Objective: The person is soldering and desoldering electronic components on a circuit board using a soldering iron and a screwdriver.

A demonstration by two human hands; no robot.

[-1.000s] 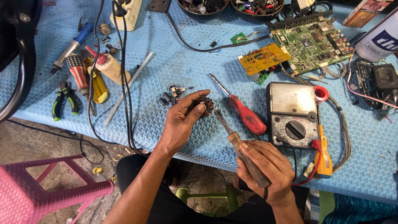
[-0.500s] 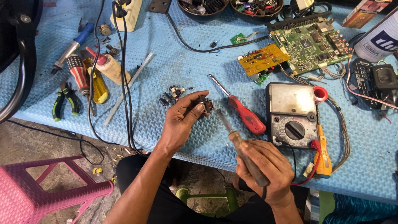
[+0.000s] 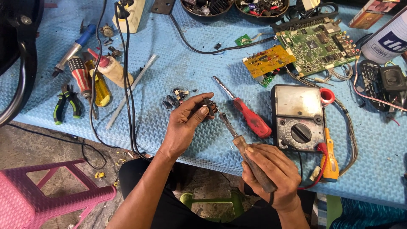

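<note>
My left hand (image 3: 184,125) pinches a small dark electronic component (image 3: 210,106) between thumb and fingers, just above the blue mat. My right hand (image 3: 273,171) grips the wooden handle of a soldering iron (image 3: 237,138), whose metal tip touches the component. A red-handled screwdriver (image 3: 248,114) lies on the mat right beside the iron's tip. Several small loose parts (image 3: 176,97) sit just left of my left hand.
A grey analog multimeter (image 3: 299,118) with red and orange probes lies right of the iron. Green (image 3: 316,46) and yellow (image 3: 269,59) circuit boards are behind it. Pliers (image 3: 68,104), screwdrivers and a glue bottle sit at left. Black cables (image 3: 127,85) cross the blue mat (image 3: 178,55). A pink stool (image 3: 51,195) stands below.
</note>
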